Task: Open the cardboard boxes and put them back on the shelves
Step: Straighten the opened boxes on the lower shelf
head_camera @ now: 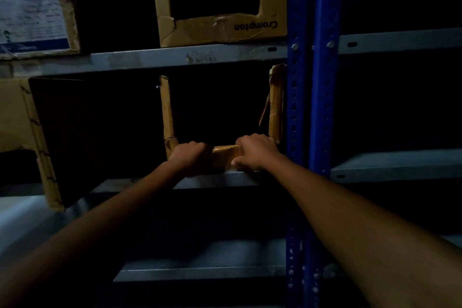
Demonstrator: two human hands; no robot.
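A cardboard box (275, 105) with its front cut open stands on the middle grey shelf (212, 180), hard against the blue upright. Both hands hold the low front lip (225, 154) of this box. My left hand (190, 157) curls its fingers over the lip at the left. My right hand (255, 151) grips the lip at the right, thumb under the edge. The box's inside is dark and I cannot see into it.
On the shelf above (175, 57) stand an opened box marked Crompton (225, 30) and a box with a white label (35, 22). Another opened box (40, 137) stands at the left of the middle shelf. Blue uprights (295, 107) divide off dark shelves at right (400, 165).
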